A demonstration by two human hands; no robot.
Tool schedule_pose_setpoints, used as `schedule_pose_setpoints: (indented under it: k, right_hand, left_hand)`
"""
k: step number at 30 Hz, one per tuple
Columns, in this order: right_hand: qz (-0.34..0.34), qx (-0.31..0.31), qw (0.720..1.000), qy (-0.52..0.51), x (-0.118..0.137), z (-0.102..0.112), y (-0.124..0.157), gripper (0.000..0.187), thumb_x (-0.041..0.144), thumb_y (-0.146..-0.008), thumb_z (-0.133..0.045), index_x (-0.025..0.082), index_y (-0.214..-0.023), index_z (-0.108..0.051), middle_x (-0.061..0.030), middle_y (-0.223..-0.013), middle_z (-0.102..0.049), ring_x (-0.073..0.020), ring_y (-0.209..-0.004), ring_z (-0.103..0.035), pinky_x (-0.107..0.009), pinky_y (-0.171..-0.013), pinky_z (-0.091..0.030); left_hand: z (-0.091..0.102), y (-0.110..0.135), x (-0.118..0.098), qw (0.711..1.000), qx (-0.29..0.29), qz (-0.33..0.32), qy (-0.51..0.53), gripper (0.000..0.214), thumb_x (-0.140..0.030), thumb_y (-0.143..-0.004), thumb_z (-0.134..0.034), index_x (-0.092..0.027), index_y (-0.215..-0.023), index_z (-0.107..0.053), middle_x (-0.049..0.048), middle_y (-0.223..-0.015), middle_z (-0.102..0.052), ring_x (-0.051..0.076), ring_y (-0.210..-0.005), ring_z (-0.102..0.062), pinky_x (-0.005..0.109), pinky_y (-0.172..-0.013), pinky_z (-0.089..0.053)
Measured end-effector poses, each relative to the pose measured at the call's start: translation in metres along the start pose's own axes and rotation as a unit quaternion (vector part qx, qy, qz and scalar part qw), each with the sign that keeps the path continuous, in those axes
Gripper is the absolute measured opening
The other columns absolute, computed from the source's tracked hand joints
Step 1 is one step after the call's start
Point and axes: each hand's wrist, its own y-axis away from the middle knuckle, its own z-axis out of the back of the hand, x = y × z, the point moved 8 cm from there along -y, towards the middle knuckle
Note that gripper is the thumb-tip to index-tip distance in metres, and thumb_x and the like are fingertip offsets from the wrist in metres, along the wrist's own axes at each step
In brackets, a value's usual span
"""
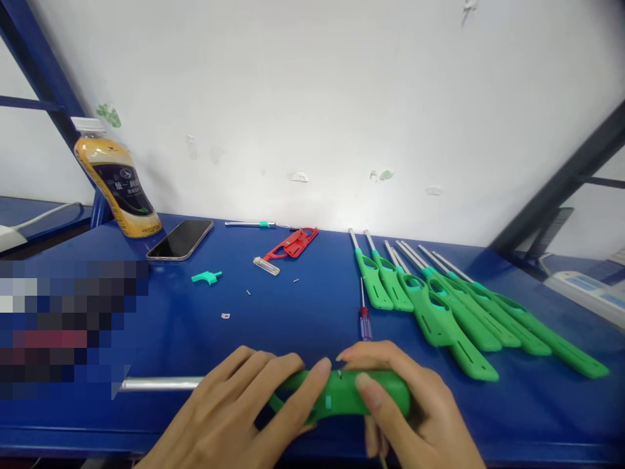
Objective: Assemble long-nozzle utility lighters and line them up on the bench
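Observation:
Both my hands grip one green long-nosed lighter [342, 393] lying sideways at the near edge of the blue table [303, 312]. My left hand [239, 410] wraps the trigger end, thumb on the green body. My right hand [415, 410] curls over the handle end. The lighter's metal tube [161, 383] points left. A small red-handled screwdriver [364, 314] lies just beyond my right fingers.
Several more green lighters [449, 303] lie in a row at the right. A red lighter half [291, 245], a teal trigger piece [206, 277] and tiny screws [249, 292] lie mid-table. A phone [180, 239] and a drink bottle [117, 182] stand at the far left by the wall.

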Motion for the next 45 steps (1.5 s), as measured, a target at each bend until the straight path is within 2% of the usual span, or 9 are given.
schedule_pose_setpoints:
  k: [2,5,12,16,19,24,31,40,45]
  right_hand:
    - [0.059,-0.02,0.998,0.012,0.011,0.005,-0.002,0.015,0.044,-0.102,-0.079,0.038,-0.116,-0.082,0.0032,-0.111,-0.085,-0.0122,-0.069,-0.081,-0.016,-0.066,-0.064]
    - [0.128,-0.032,0.99,0.04,0.021,0.009,-0.003,0.022,0.038,-0.093,-0.09,0.042,-0.113,-0.083,0.0055,-0.113,-0.085,-0.016,-0.095,-0.084,-0.015,-0.084,-0.064]
    - [0.103,0.009,0.993,0.055,0.011,0.004,-0.002,0.024,0.036,-0.095,-0.09,0.044,-0.117,-0.084,0.0088,-0.111,-0.087,-0.0136,-0.097,-0.084,-0.013,-0.087,-0.063]
    - [0.11,-0.006,0.989,0.096,0.012,0.005,-0.002,0.022,0.037,-0.096,-0.088,0.043,-0.117,-0.083,0.0097,-0.112,-0.087,-0.0139,-0.099,-0.084,-0.015,-0.091,-0.063]
    - [0.098,-0.011,0.985,0.14,0.01,0.003,-0.003,0.012,0.039,-0.099,-0.085,0.041,-0.11,-0.082,0.0107,-0.102,-0.086,-0.012,-0.089,-0.082,-0.014,-0.086,-0.063]
    - [0.097,-0.029,0.975,0.198,0.006,0.002,-0.002,0.007,0.043,-0.103,-0.078,0.04,-0.109,-0.079,0.011,-0.102,-0.085,-0.0126,-0.089,-0.082,-0.017,-0.088,-0.063]
    - [0.094,-0.067,0.966,0.231,0.007,0.007,0.0,0.024,0.043,-0.115,-0.056,0.037,-0.121,-0.078,0.0045,-0.115,-0.085,-0.0146,-0.1,-0.083,-0.019,-0.089,-0.064]
    - [0.083,-0.07,0.973,0.205,0.006,0.01,0.0,0.024,0.041,-0.116,-0.056,0.037,-0.127,-0.077,0.003,-0.121,-0.084,-0.0153,-0.109,-0.082,-0.018,-0.093,-0.063]
    - [0.103,-0.05,0.969,0.219,0.008,0.004,-0.002,0.021,0.034,-0.114,-0.058,0.032,-0.119,-0.078,-0.0019,-0.124,-0.081,-0.017,-0.109,-0.082,-0.019,-0.088,-0.065]
  left_hand:
    - [-0.001,0.001,0.005,1.0,0.0,0.005,0.008,0.041,-0.034,-0.125,-0.037,-0.022,-0.159,-0.058,0.0016,-0.126,-0.081,0.017,-0.113,-0.076,0.032,-0.116,-0.047]
    - [0.001,0.0,0.013,0.999,-0.004,0.019,0.049,0.039,-0.04,-0.125,-0.036,-0.023,-0.148,-0.062,0.0005,-0.119,-0.083,0.016,-0.104,-0.077,0.027,-0.109,-0.051]
    - [-0.001,-0.003,0.019,0.993,0.008,0.029,0.11,0.034,-0.036,-0.125,-0.037,-0.025,-0.145,-0.062,0.0012,-0.118,-0.083,0.015,-0.101,-0.078,0.027,-0.105,-0.056]
    - [0.005,-0.012,0.017,0.994,-0.016,0.04,0.099,0.035,-0.035,-0.125,-0.033,-0.025,-0.136,-0.064,-0.0003,-0.107,-0.083,0.016,-0.089,-0.078,0.028,-0.089,-0.06]
    - [0.008,-0.018,0.014,0.995,-0.027,0.047,0.089,0.037,-0.037,-0.126,-0.029,-0.026,-0.122,-0.064,-0.0017,-0.102,-0.082,0.016,-0.083,-0.078,0.03,-0.081,-0.06]
    - [0.006,-0.021,0.015,0.997,-0.015,0.048,0.062,0.036,-0.032,-0.126,-0.027,-0.026,-0.126,-0.063,-0.0017,-0.1,-0.081,0.018,-0.081,-0.079,0.031,-0.081,-0.061]
    - [-0.005,-0.008,0.026,0.992,0.012,0.087,0.095,0.035,-0.029,-0.125,-0.03,-0.026,-0.138,-0.062,0.001,-0.109,-0.078,0.018,-0.092,-0.077,0.03,-0.087,-0.063]
    - [0.001,-0.011,0.027,0.984,-0.032,0.115,0.13,0.029,-0.03,-0.123,-0.042,-0.028,-0.131,-0.07,-0.0002,-0.109,-0.074,0.014,-0.093,-0.075,0.024,-0.086,-0.062]
    - [-0.01,-0.004,0.033,0.986,0.004,0.13,0.104,0.033,-0.031,-0.122,-0.042,-0.029,-0.144,-0.066,0.0021,-0.119,-0.077,0.02,-0.103,-0.078,0.034,-0.096,-0.066]
